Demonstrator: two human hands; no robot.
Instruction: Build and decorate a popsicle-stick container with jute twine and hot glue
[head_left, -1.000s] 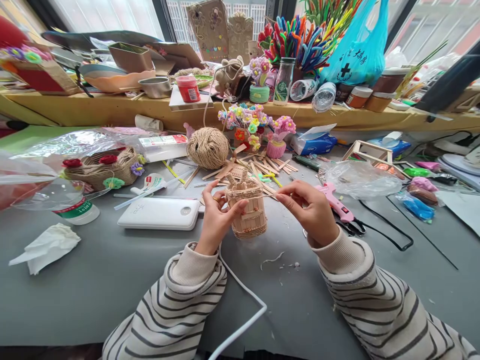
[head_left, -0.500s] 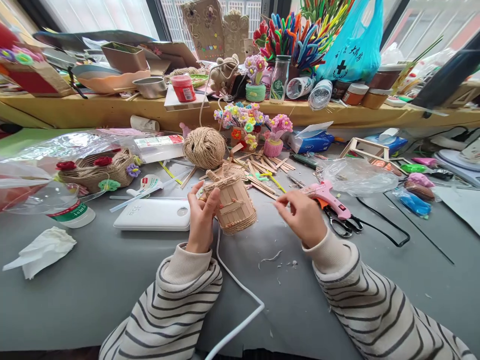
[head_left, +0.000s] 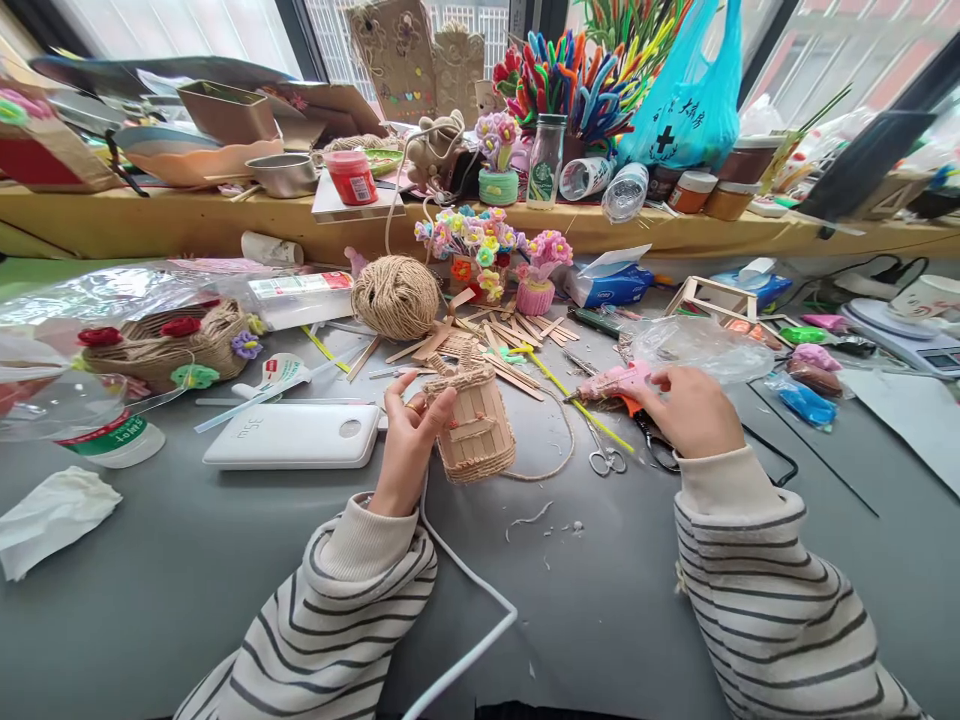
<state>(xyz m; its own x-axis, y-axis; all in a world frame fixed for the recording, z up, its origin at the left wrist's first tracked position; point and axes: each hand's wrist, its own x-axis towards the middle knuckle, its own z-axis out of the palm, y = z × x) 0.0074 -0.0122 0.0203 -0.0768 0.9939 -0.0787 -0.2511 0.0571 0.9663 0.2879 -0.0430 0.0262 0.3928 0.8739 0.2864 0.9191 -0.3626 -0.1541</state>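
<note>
My left hand (head_left: 411, 440) grips a small craft-stick basket (head_left: 475, 428) by its left side, thumb at the front. Twine trims its top and bottom, and a short stick strip crosses its front. My right hand (head_left: 691, 412) has its fingers closed around the handle end of a pink hot glue gun (head_left: 611, 383), whose nozzle points left; the handle is mostly covered. Small scissors (head_left: 606, 458) lie just below the nozzle, and black-handled scissors (head_left: 655, 440) are partly under my right hand. A length of twine (head_left: 559, 462) curves over the table beside the basket.
A ball of twine (head_left: 396, 297) and scattered wooden sticks (head_left: 517, 335) lie behind the basket. At left are a white power bank (head_left: 292, 437), a twine basket with flowers (head_left: 161, 345) and a crumpled tissue (head_left: 56, 515). A white cable (head_left: 480, 575) crosses the front.
My right hand has moved right, from near the basket onto the glue gun, and closed on it. The small scissors and twine on the table now show. My left hand still holds the basket.
</note>
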